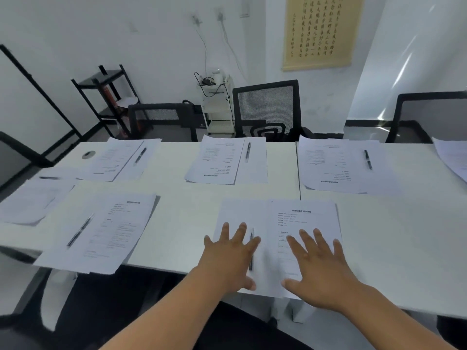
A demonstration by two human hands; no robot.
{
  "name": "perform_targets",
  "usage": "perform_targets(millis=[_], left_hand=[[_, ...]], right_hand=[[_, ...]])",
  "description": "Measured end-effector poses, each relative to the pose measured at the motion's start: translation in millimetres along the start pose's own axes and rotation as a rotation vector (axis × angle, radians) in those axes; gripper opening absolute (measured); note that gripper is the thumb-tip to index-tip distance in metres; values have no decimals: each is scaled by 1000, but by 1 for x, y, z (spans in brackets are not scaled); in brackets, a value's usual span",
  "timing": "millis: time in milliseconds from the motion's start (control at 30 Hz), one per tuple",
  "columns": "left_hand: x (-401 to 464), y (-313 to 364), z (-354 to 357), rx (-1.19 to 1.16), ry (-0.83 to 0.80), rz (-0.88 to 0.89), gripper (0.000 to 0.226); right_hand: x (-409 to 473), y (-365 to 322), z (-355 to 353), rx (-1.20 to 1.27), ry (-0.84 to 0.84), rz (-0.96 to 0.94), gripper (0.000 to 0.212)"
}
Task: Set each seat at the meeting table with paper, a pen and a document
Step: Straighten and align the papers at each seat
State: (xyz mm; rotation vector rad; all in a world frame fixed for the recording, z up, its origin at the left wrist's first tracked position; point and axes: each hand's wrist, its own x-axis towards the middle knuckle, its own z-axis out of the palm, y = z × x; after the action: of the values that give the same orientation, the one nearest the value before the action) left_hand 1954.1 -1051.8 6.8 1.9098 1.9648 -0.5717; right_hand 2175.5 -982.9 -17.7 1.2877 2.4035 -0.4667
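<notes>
At the near edge of the white table [177, 195], right in front of me, lies a blank paper [240, 213] with a printed document [305, 218] beside it on the right. A black pen [251, 251] lies between them, partly under my left hand [231, 256]. That hand is spread flat over the blank paper. My right hand [319, 266] lies flat with straight fingers over the document. Neither hand grips anything. Other sets of paper, document and pen lie at the near left [101, 231], far left [121, 160], far middle [227, 160] and far right [346, 165].
Black mesh chairs stand behind the far side, one in the middle [266, 107], one at left [161, 120], one at right [429, 114]. More sheets lie at the left end [32, 200] and the right edge [452, 157]. A black shelf [106, 97] stands by the wall.
</notes>
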Motion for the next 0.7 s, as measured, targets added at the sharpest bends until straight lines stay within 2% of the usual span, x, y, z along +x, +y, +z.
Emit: perform_targets(millis=[433, 700], left_hand=[[-142, 7, -41, -10, 109, -222, 110], [-274, -36, -33, -66, 145, -309, 110]], right_hand=[[-86, -82, -73, -54, 73, -192, 104], [-166, -183, -92, -88, 130, -243, 105]])
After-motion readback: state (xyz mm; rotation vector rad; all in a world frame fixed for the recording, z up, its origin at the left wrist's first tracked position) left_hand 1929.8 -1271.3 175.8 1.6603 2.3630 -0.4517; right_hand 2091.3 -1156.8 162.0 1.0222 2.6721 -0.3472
